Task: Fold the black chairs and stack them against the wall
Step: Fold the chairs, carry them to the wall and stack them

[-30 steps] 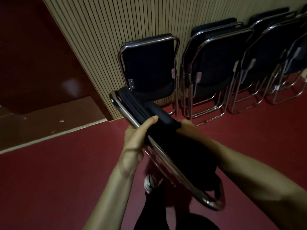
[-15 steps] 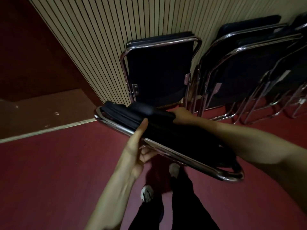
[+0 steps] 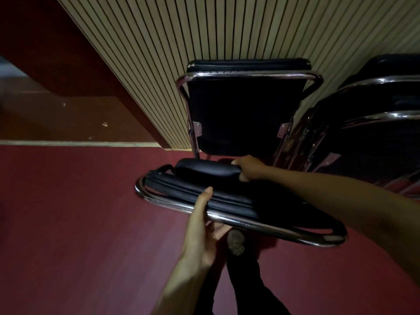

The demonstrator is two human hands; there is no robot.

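A folded chair [image 3: 227, 200] is held flat in the air above the red floor [image 3: 79, 212], just in front of the wall [image 3: 181, 42]. The left hand [image 3: 202, 226] grips its near chrome rail, thumb over the cushion and fingers underneath. The right hand [image 3: 250, 167] curls around the far padded edge. Behind it, another chair [image 3: 241, 114] leans against the wall, with more chairs [image 3: 375, 133] stacked to its right.
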